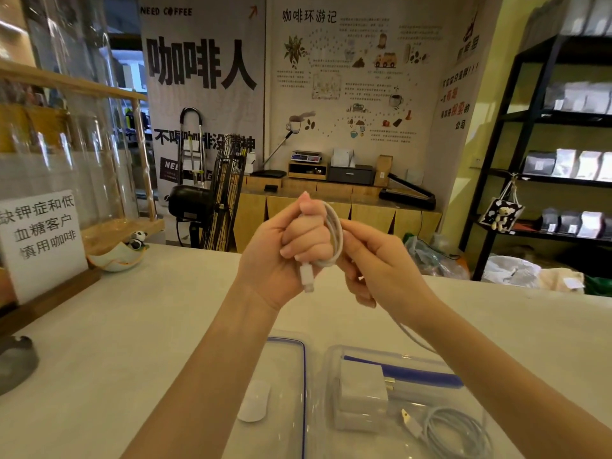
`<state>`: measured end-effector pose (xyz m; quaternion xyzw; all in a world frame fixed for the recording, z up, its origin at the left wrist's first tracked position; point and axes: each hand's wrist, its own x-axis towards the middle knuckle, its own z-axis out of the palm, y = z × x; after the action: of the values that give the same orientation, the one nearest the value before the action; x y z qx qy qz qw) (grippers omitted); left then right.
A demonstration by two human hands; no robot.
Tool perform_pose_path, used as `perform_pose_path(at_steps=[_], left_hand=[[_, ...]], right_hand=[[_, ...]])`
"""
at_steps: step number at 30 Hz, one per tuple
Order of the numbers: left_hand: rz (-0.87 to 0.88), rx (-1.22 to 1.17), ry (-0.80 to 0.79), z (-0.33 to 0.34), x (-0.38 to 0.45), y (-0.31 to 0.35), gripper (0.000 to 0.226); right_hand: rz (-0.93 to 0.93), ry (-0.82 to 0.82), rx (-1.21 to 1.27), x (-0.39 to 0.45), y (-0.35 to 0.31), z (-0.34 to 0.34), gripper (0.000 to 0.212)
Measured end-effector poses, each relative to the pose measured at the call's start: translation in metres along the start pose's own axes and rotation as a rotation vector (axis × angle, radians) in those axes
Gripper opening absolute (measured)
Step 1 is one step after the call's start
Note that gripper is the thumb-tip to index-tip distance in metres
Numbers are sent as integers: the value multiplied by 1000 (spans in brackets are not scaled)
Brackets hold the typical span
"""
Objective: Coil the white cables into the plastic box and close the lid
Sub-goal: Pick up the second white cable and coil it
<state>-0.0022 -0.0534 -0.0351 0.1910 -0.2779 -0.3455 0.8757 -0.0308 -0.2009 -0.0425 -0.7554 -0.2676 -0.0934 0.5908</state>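
White cable (334,226) raised above the bench (149,326), looped round the curled fingers of the left hand (291,246). Plug end (306,276) hanging below that fist, pointing down. Hidden inside the fist: how many turns lie there. Trailing length (414,339) partly covered by the right forearm, emerging under the wrist as a thin blurred line running down toward the plastic box (334,359); far end not traceable.

Left hand palm-up and closed tight on the coil, thumb upright on top. Right hand (374,260) just beside the loop, thumb and forefinger pinching the strand where it leaves the coil, other fingers loosely curled beneath. Both forearms reaching up from the bottom edge, hands almost touching.

Plastic box directly below the hands on the bench, open, cut off by the lower edge. Inside, behind clear and glaring walls: a white charger block (362,389) with prongs, a blue strip, and a second coiled cable (453,432) at the near right corner, its connector soft with blur. Left of the box, touching or nearly so, the lid (291,376) with blue seal, lying flat; a white oval thing (254,404) seen through it, hard to identify.
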Motion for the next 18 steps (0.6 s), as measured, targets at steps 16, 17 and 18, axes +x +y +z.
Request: perform_pose_path(at_steps=[16, 17, 18], left_hand=[[638, 824, 351, -5, 3, 1, 34], [628, 977, 379, -8, 2, 0, 34], [607, 1124, 399, -11, 2, 0, 32]], right_hand=[[105, -254, -529, -46, -16, 21, 31], [79, -262, -615, -48, -20, 20, 31], [55, -266, -701, -50, -24, 18, 31]])
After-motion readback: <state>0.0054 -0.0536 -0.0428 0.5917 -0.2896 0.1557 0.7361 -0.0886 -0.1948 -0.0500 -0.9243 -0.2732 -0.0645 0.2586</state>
